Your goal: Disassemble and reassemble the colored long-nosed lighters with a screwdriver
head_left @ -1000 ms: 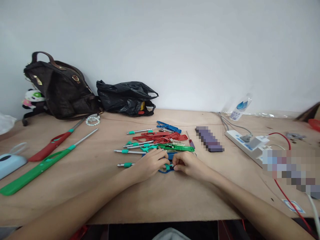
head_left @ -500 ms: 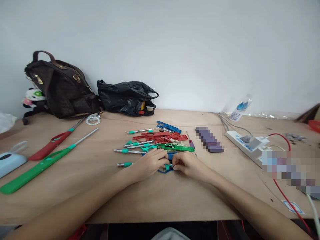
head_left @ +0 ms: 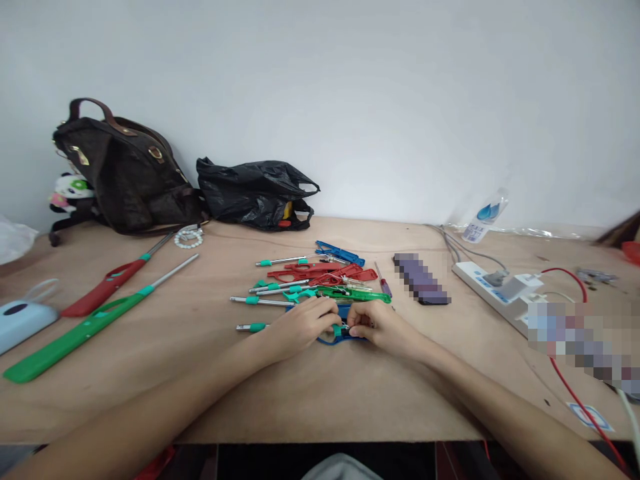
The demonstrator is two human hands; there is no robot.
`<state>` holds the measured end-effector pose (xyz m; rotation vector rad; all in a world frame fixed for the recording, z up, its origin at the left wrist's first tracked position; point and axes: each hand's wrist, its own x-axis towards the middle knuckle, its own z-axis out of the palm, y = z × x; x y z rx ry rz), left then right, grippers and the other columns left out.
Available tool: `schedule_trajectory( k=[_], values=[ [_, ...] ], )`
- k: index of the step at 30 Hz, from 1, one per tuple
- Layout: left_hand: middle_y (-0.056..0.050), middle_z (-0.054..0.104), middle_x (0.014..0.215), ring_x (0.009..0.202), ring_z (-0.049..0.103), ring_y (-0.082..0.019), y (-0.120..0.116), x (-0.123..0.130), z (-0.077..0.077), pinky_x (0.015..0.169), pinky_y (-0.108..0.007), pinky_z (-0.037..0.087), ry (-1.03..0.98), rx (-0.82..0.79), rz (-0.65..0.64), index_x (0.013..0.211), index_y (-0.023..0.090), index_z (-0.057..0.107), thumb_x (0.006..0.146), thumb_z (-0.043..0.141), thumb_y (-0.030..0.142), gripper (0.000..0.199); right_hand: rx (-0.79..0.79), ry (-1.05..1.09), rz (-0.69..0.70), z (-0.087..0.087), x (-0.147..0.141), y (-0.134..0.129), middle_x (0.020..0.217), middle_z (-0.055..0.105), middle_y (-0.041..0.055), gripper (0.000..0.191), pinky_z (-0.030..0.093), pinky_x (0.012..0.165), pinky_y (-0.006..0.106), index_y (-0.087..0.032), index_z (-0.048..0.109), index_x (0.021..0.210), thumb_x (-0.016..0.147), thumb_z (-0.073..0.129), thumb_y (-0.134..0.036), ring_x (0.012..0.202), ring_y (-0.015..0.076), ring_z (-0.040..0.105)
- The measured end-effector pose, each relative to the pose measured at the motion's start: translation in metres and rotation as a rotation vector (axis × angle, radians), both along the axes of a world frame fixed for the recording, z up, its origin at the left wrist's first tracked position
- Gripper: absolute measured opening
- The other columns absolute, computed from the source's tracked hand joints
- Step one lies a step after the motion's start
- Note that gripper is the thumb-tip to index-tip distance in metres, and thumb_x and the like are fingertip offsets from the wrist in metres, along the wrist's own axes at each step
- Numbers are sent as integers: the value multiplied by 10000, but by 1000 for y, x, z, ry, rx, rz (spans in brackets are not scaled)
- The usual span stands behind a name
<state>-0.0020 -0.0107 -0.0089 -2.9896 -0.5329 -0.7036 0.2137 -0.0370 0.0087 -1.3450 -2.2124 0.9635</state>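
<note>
In the middle of the table lies an opened blue lighter casing point(head_left: 330, 341), partly covered by my hands. My left hand point(head_left: 306, 328) rests over it with fingers curled on a small teal piece point(head_left: 337, 331). From under that hand a metal lighter tube with a teal collar point(head_left: 254, 327) sticks out to the left. My right hand point(head_left: 386, 328) is closed in a pinch at the casing's right part; what lies between its fingertips is hidden. Just beyond are opened red lighter casings point(head_left: 325, 271), a green casing point(head_left: 357, 295) and a blue one point(head_left: 341, 253), with loose tubes.
A red lighter point(head_left: 107, 283) and a green lighter point(head_left: 85, 333) lie left. A screwdriver point(head_left: 385, 285) and a blurred-out dark slab point(head_left: 423, 280) are right of the parts. Farther right sits a power strip point(head_left: 480, 280) with cables. A backpack point(head_left: 135, 180) and black plastic bag point(head_left: 245, 193) stand behind.
My right hand has shifted slightly right along the blue casing, showing more of the teal piece and a dark part between the hands. The left hand stays nearly still; the view moves slightly.
</note>
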Motion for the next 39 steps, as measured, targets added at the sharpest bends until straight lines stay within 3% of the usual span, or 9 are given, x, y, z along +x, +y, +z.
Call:
schedule_trajectory(
  k=[11, 22, 39],
  values=[
    [-77, 573, 937, 816, 511, -173, -1, 0, 2, 744, -273, 417, 10, 58, -14, 942, 136, 612, 1015, 321, 177, 303, 36, -46, 0, 3, -1, -3, 679, 573, -23, 108, 318, 568, 227, -177, 571, 745, 762, 573, -70, 616, 118, 482],
    [-77, 579, 945, 847, 531, -174, 2, 2, -9, 776, -278, 451, -57, 27, -16, 966, 139, 619, 992, 365, 154, 256, 152, -131, -65, -1, -3, -9, 725, 625, 8, 72, 322, 597, 236, -182, 599, 763, 791, 597, -116, 638, 138, 505],
    [-75, 592, 938, 816, 534, -165, 0, 2, -11, 719, -248, 436, -47, 33, 22, 981, 142, 633, 988, 382, 148, 251, 260, -214, -84, -4, -8, -13, 743, 651, 18, 84, 308, 609, 242, -180, 616, 788, 803, 596, -99, 664, 149, 543]
  ],
)
